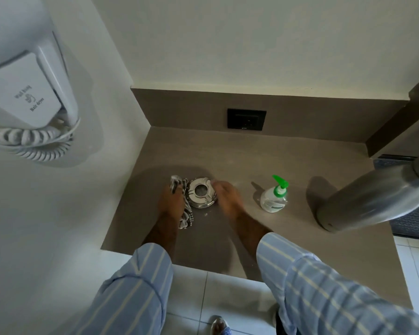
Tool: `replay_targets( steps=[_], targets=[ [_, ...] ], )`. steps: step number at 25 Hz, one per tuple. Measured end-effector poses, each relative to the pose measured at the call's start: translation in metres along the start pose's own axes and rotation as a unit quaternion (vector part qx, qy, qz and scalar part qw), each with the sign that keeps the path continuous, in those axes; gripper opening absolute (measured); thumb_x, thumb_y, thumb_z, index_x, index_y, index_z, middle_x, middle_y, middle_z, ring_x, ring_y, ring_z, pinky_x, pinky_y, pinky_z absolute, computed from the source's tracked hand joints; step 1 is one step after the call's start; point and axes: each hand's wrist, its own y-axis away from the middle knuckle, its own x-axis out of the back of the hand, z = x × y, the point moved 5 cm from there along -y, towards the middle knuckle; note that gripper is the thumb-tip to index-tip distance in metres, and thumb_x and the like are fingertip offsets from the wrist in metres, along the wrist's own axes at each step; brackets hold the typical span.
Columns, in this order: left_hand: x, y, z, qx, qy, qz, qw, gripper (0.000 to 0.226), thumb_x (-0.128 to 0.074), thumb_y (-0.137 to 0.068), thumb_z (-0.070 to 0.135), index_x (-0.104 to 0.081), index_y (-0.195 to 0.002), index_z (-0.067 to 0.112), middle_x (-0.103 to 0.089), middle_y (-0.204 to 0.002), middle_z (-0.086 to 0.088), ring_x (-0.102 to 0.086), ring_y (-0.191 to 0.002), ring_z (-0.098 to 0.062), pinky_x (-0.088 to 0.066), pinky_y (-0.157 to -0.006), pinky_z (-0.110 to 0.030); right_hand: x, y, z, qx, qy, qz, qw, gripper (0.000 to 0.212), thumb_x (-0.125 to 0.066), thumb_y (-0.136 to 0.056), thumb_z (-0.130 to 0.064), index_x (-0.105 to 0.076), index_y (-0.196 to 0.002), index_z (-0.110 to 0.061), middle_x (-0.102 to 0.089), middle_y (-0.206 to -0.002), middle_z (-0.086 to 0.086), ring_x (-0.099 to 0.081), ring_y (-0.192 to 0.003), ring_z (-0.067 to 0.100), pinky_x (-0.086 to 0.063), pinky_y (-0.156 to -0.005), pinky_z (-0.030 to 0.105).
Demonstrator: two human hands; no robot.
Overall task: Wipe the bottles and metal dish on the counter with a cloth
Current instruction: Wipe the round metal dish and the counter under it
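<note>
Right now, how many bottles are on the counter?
2: a clear pump bottle with a green top right of the metal dish, and a tall steel bottle at the counter's right edge.

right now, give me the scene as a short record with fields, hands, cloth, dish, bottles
left hand: grips the striped cloth at the dish's left side
right hand: on the right rim of the metal dish, blurred
metal dish: on the brown counter, between both hands
pump bottle: clear, green pump, upright, right of the dish, untouched
steel bottle: upright at the counter's right end, untouched
wall: hair dryer at left, black socket behind
</note>
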Motion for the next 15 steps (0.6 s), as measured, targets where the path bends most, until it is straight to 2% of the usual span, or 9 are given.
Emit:
replay_targets(
  steps=[1, 3, 5, 6, 9, 12, 15],
  targets=[
    [0.001, -0.003, -0.002, -0.005, 0.003, -0.001, 1.0, 0.039, -0.053, -0.103, 0.031, -0.059, -0.127, 0.002, -0.064, -0.129, -0.024, -0.061, -0.12, -0.041, -0.047, -0.097, -0.039, -0.003, -0.001, 0.0, -0.027, -0.055, 0.009, 0.998, 0.04, -0.058, -0.097, -0.045, -0.073, -0.09, -0.01, -0.075, -0.098, 0.017, -0.068, -0.099, 0.036, -0.053, -0.095, 0.048],
    [0.002, -0.006, -0.006, -0.015, 0.003, -0.011, 1.0, 0.04, -0.054, -0.102, 0.032, -0.061, -0.126, 0.0, -0.065, -0.128, -0.024, -0.061, -0.12, -0.041, -0.047, -0.105, -0.045, -0.01, -0.002, 0.003, -0.074, -0.137, 0.02, 0.988, 0.051, -0.058, -0.092, -0.055, -0.077, -0.094, -0.008, -0.078, -0.101, 0.019, -0.071, -0.104, 0.042, -0.056, -0.099, 0.053],
    [0.002, -0.007, -0.013, -0.004, 0.041, -0.039, 0.998, 0.041, -0.054, -0.102, 0.035, -0.063, -0.126, 0.003, -0.068, -0.125, -0.022, -0.065, -0.116, -0.038, -0.05, -0.105, -0.049, -0.02, 0.0, 0.005, -0.108, -0.208, 0.01, 0.972, 0.042, -0.058, -0.094, -0.057, -0.079, -0.1, -0.021, -0.081, -0.101, 0.012, -0.072, -0.105, 0.038, -0.058, -0.099, 0.053],
    [0.001, -0.006, -0.017, 0.015, 0.083, -0.061, 0.995, 0.039, -0.054, -0.102, 0.035, -0.064, -0.125, 0.006, -0.07, -0.123, -0.019, -0.067, -0.113, -0.036, -0.052, -0.104, -0.049, -0.026, 0.002, 0.007, -0.129, -0.237, 0.006, 0.963, 0.042, -0.058, -0.095, -0.059, -0.076, -0.109, -0.023, -0.08, -0.108, 0.011, -0.072, -0.109, 0.035, -0.057, -0.1, 0.054],
    [-0.004, 0.006, -0.02, 0.075, 0.209, -0.11, 0.969, 0.034, -0.055, -0.102, 0.032, -0.066, -0.124, 0.008, -0.072, -0.119, -0.019, -0.069, -0.109, -0.035, -0.054, -0.097, -0.046, -0.038, 0.012, 0.01, -0.18, -0.297, -0.031, 0.937, 0.066, -0.05, -0.096, -0.066, -0.069, -0.131, -0.013, -0.076, -0.125, 0.016, -0.071, -0.118, 0.034, -0.053, -0.107, 0.055],
    [0.002, 0.014, -0.017, 0.054, 0.222, -0.104, 0.968, 0.033, -0.055, -0.102, 0.029, -0.065, -0.124, 0.005, -0.072, -0.12, -0.021, -0.069, -0.112, -0.038, -0.055, -0.1, -0.051, -0.045, 0.023, 0.001, -0.185, -0.37, -0.097, 0.905, 0.077, -0.043, -0.096, -0.071, -0.069, -0.134, -0.009, -0.073, -0.132, 0.017, -0.066, -0.126, 0.033, -0.048, -0.112, 0.051],
    [0.013, 0.022, 0.001, 0.008, 0.242, -0.113, 0.964, 0.033, -0.055, -0.102, 0.026, -0.066, -0.124, 0.004, -0.073, -0.119, -0.021, -0.07, -0.112, -0.038, -0.054, -0.102, -0.055, -0.051, 0.039, -0.022, -0.154, -0.361, -0.133, 0.91, 0.074, -0.045, -0.098, -0.066, -0.066, -0.138, -0.006, -0.069, -0.138, 0.019, -0.062, -0.132, 0.034, -0.042, -0.119, 0.05]
  ],
)
